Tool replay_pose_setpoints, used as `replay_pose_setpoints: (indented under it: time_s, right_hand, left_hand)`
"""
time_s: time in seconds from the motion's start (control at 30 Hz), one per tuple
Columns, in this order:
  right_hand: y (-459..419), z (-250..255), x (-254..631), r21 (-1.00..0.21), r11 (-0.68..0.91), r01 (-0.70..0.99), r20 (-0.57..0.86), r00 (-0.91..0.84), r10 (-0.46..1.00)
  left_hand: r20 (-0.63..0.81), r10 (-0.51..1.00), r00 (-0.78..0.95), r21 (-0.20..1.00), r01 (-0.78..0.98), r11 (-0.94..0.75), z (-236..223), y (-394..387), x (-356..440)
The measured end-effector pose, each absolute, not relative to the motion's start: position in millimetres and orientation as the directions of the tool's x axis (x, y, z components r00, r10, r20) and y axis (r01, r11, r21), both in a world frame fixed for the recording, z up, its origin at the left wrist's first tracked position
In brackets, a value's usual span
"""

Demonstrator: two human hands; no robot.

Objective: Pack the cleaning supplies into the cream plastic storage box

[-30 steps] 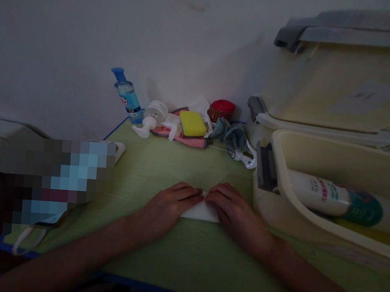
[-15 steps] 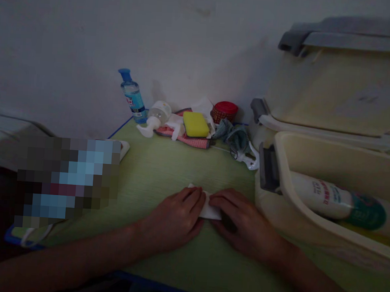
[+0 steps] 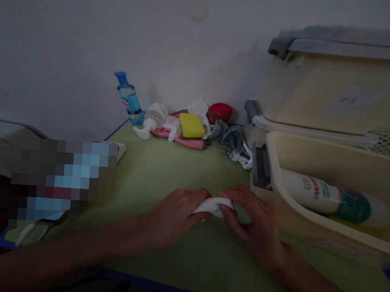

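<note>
A folded white tissue (image 3: pixel 212 205), bent in the middle, is stretched between my two hands above the green table (image 3: pixel 153 170). My left hand (image 3: pixel 173 213) pinches its left end between thumb and fingers. At the other end my right hand (image 3: pixel 254 223) grips it, with the thumb below and the fingers curled over the top. Part of the tissue is hidden behind the fingers.
A cream storage bin (image 3: pixel 309 225) holding a white and green bottle (image 3: pixel 331 198) stands at right, its lid raised. Along the wall are a blue bottle (image 3: pixel 130 99), a pump bottle (image 3: pixel 155 114), a yellow sponge (image 3: pixel 192 126), a red-lidded jar (image 3: pixel 219 114) and a grey cloth (image 3: pixel 230 137).
The tissue, pressed flat on the table before, is lifted and bent between my hands. Both hands have changed from lying over it to pinching its ends.
</note>
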State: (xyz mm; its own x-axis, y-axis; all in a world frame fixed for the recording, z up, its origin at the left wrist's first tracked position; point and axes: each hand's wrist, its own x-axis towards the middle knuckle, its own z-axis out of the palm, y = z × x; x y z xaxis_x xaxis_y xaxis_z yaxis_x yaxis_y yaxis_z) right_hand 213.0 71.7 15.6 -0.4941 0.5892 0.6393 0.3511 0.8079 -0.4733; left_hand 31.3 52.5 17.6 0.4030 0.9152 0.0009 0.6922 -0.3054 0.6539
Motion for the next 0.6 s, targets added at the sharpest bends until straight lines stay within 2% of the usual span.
replay_pose_setpoints:
  time_s: [0.1,0.17,0.23,0.33,0.4,0.6]
  right_hand:
    - [67.1,19.7,217.3,-0.636,0.734,0.238,0.593,-0.458,0.662]
    - [66.1,23.2,218.8,-0.768,0.626,0.136,0.502,-0.480,0.719]
    - [66.6,26.5,219.0,-0.886,0.461,0.058,0.362,-0.535,0.763]
    - [68.3,29.0,217.4,-0.977,0.215,0.002,0.167,-0.625,0.762]
    - [69.5,28.8,216.0,-0.992,0.124,0.005,0.090,-0.653,0.752]
    - [72.4,28.9,217.0,-0.984,0.107,0.143,-0.043,-0.770,0.637]
  left_hand:
    - [-0.187,0.852,0.489,0.925,0.380,-0.015,20.0,54.1,34.1]
    - [-0.263,0.746,0.612,0.965,0.173,0.198,18.4,55.8,31.7]
    - [-0.297,0.646,0.703,0.930,0.059,0.363,15.4,57.6,26.4]
    - [-0.369,0.516,0.773,0.850,0.057,0.523,11.1,60.1,16.6]
    - [-0.411,0.462,0.786,0.815,0.091,0.572,9.2,61.4,11.6]
    - [-0.544,0.361,0.758,0.757,0.256,0.601,7.6,62.5,8.8]
